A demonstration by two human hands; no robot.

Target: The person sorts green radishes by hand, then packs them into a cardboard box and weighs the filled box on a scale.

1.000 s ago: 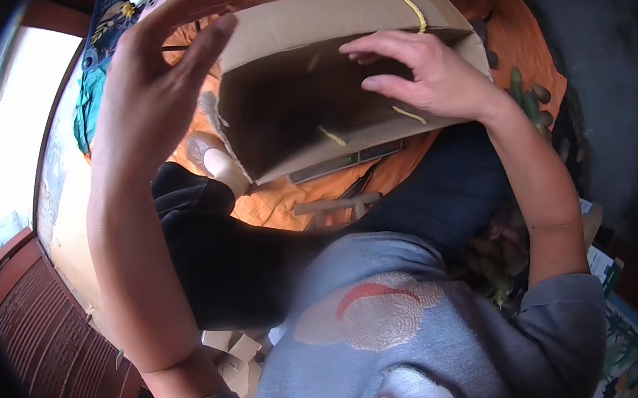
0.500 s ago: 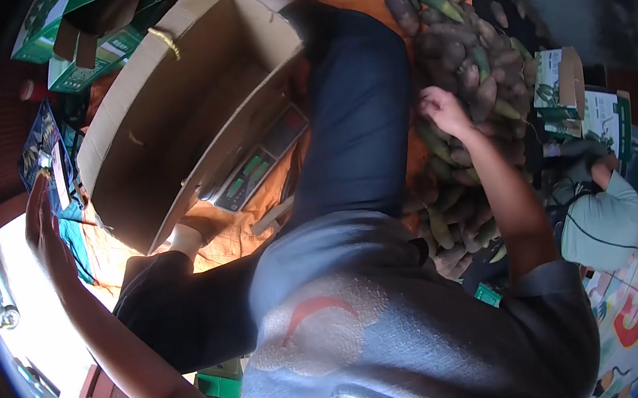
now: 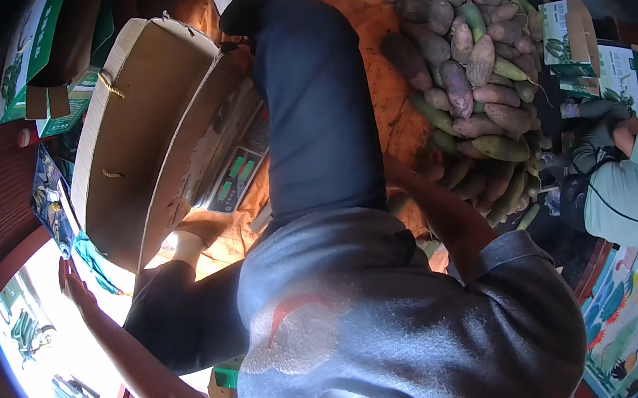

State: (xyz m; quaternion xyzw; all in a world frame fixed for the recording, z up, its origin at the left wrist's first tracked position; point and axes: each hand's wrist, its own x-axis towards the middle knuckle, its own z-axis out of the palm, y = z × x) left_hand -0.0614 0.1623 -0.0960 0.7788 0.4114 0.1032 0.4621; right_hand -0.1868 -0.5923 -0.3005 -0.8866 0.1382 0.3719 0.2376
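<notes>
The right hand point(image 3: 400, 175) is now by the roots point(image 3: 482, 61), away from the box point(image 3: 141, 101); can't tell its grip. The left hand point(image 3: 74, 287) is open, empty.

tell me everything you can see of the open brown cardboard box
The open brown cardboard box is long and deep, set slantwise in view with its mouth facing the camera. A short yellow rope shows on its paler left side, and a second yellow rope piece against the shadowed inner wall. The far corners look ragged. It sits beside the grey digital scale with green displays; whether it rests on that is unclear.
</notes>
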